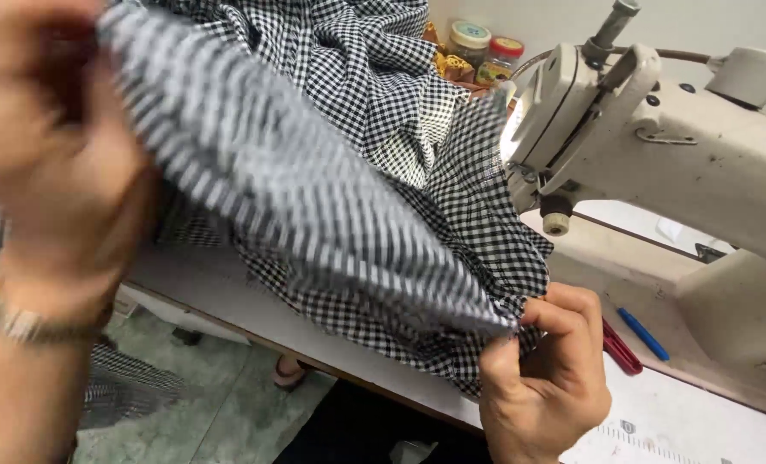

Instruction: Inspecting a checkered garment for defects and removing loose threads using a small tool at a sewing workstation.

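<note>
Clearly my grip kept the black-and-white checked fabric point(357, 172) stretched taut beside the cream sewing machine point(658, 146): my left hand point(48, 163) pinched one raised end, my right hand point(546, 378) pinched the other, near the blue pen point(643, 333).

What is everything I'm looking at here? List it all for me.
checked fabric: one, black and white, heaped on the table and stretched between both hands
sewing machine: one, cream, right side
table: one, white top, under machine and fabric
jars: two, lidded, at the back by the wall
pen: one, blue, on the table under the machine arm
red tool: one, beside the pen, kind unclear
floor: greenish, lower left
sandalled foot: one, below the table edge
bracelet: one, metal, on the left wrist
left hand: raised, blurred, grip on the fabric
right hand: pinching the fabric edge
</note>
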